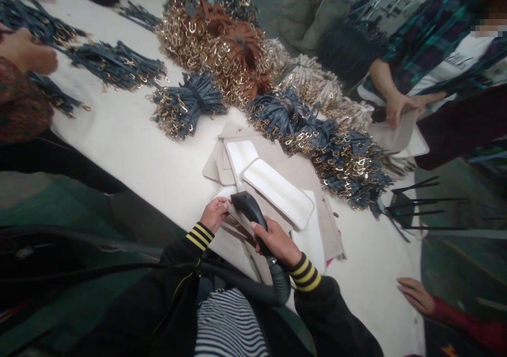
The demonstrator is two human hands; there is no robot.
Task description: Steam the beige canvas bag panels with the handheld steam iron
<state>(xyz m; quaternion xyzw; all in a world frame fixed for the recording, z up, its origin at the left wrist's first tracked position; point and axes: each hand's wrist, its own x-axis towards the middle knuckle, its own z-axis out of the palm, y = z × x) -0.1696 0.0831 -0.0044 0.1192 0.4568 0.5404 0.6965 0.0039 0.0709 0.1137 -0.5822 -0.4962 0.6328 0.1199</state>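
My right hand (277, 242) is wrapped round the grip of a black handheld tool with a hose (250, 209); its kind is not clear. A ribbed black hose (280, 283) runs from the tool's lower end past my body. My left hand (216, 214) pinches the edge of a beige fabric piece (240, 218), close to the tool's head. Part of that piece is hidden under the tool and my right hand. Just beyond lie a white padded panel (279, 192), a second white panel (242, 159) and several beige pieces (303, 175), overlapping in a loose pile.
Bundled blue straps with gold clasps (188, 103), brown straps (237, 50) and cream straps (317, 80) line the white table (130, 135). At the right a co-worker's hands (400, 106) hold a beige piece. Other people's hands show at the left (29, 50) and lower right (415, 294).
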